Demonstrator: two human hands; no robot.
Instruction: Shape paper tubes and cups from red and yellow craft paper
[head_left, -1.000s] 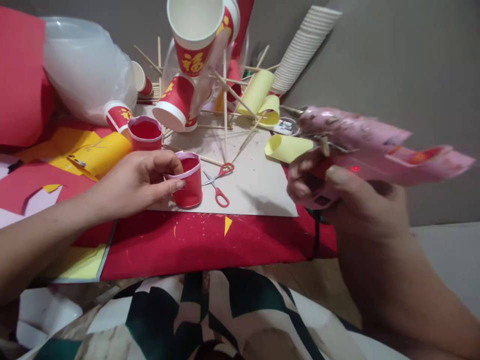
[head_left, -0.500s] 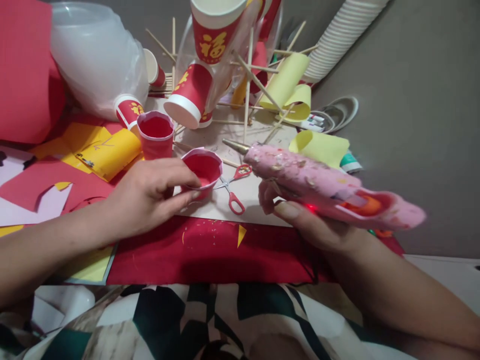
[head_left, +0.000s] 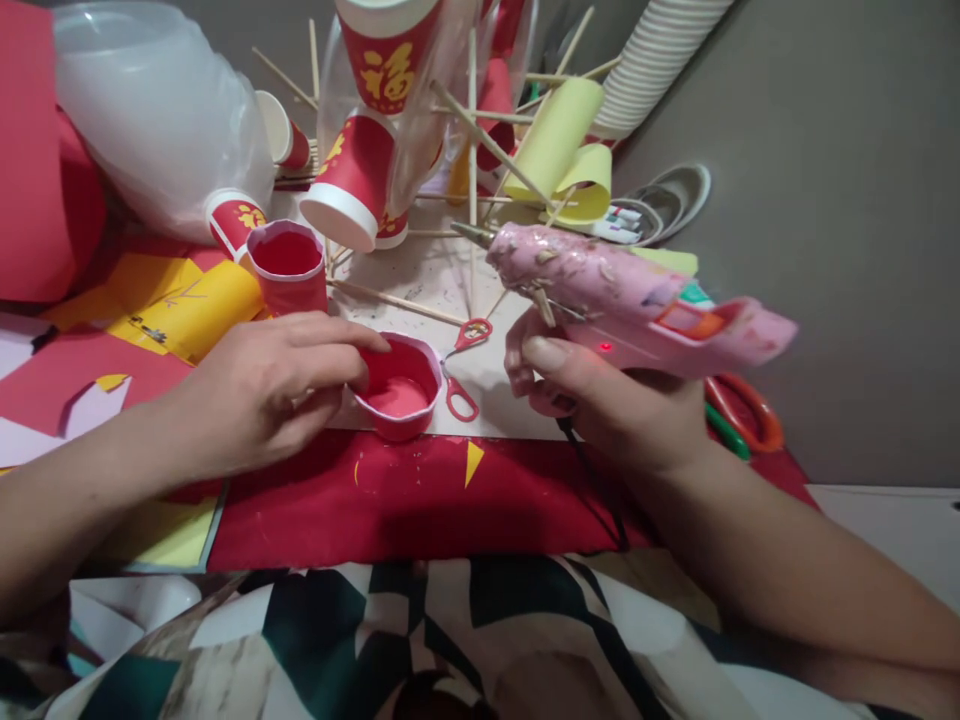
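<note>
In the head view, the left hand (head_left: 255, 390) is clamped on a small red paper cup (head_left: 397, 385), with the thumb over the rim and the fingers against the side. A second ago the cup stood upright; now it is tipped toward the person, so its pale bottom shows. It rests at the near edge of the grey board, touching the red sheet (head_left: 420, 490).

The right hand (head_left: 600, 400) is closed round the grip of a pink glue gun (head_left: 622, 295). The gun has swung in from the far right, and its tip now points left, above and behind the cup but not touching it. With the cup's inside exposed and the tip close by, gluing looks about ready.

Small red scissors (head_left: 459, 370) lie just right of the cup, under the gun. Behind the cup are a second red cup (head_left: 287, 265), loose wooden sticks (head_left: 397, 300) and a cluster of printed cups (head_left: 352, 180). The sticks crowd the gun's tip.
</note>
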